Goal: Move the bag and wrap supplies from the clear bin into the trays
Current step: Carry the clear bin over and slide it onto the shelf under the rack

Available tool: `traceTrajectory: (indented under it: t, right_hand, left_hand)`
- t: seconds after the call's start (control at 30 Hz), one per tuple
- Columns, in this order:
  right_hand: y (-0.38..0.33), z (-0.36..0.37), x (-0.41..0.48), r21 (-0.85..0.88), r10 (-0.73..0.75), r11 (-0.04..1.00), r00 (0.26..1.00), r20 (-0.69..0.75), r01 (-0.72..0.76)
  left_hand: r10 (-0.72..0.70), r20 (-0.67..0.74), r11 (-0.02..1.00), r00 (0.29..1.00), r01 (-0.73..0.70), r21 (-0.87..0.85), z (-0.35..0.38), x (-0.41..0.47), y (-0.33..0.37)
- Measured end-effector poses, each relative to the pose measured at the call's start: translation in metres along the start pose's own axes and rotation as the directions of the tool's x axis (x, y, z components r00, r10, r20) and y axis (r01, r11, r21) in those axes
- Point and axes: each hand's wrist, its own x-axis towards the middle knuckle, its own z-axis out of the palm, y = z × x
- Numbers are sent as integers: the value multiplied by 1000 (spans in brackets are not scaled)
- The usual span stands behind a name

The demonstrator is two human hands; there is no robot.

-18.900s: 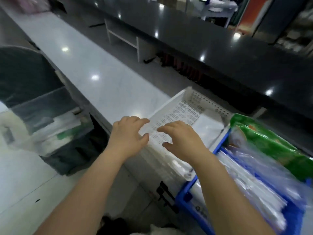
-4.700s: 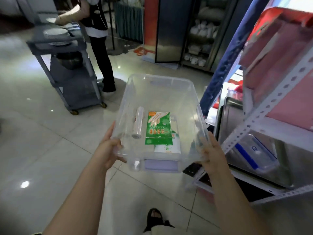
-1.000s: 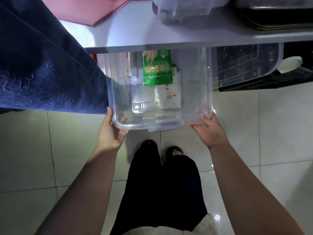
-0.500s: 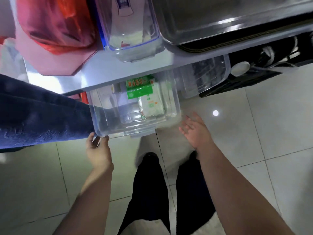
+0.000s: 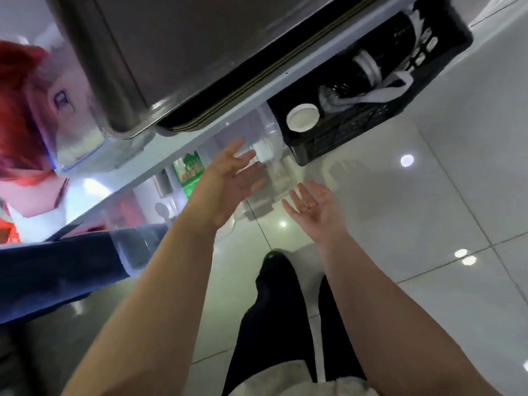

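Observation:
The clear bin (image 5: 148,201) sits on the floor under the lowest shelf, partly hidden by my left arm. A green and white packet (image 5: 188,171) shows inside it through the clear wall. My left hand (image 5: 228,178) is raised in front of the bin, fingers spread, holding nothing. My right hand (image 5: 313,208) hovers palm up over the floor tiles to the right of the bin, also empty. No trays are in view.
A metal shelf edge (image 5: 217,121) runs above the bin with a steel pan (image 5: 171,52) on it. A black crate (image 5: 357,110) with a white cup (image 5: 303,117) stands right of the bin. A blue cloth (image 5: 57,275) hangs at left. Tiled floor lies below.
Both hands have let go of the clear bin, which now rests under the shelf. The hands have risen with fingers spread, and the view has tilted and swung left.

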Motion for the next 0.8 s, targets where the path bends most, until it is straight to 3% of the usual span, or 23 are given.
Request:
traceTrajectory:
  t: [0.17, 0.23, 0.33, 0.47, 0.6, 0.8]
  right_hand:
    - [0, -9, 54, 48, 88, 995, 996, -16, -87]
    - [-1, -8, 90, 38, 132, 991, 991, -29, -131]
    - [-1, -2, 134, -17, 170, 985, 985, -37, -171]
    - [10, 1, 187, -60, 192, 980, 981, 9, -191]
    - [13, 0, 219, 40, 219, 974, 971, 97, -223]
    - [14, -7, 226, 29, 204, 978, 977, 60, -206]
  left_hand:
    - [-24, -25, 966, 999, 30, 255, 35, 61, 0]
    - [32, -86, 898, 996, 9, 439, 42, 91, -8]
    - [137, -186, 843, 973, -16, 537, 45, 116, -19]
    - [259, -248, 852, 934, -100, 514, 35, 130, -30]
    - [291, -151, 889, 945, -209, 408, 10, 111, -40]
    - [322, -92, 886, 942, -265, 381, -5, 94, -46]
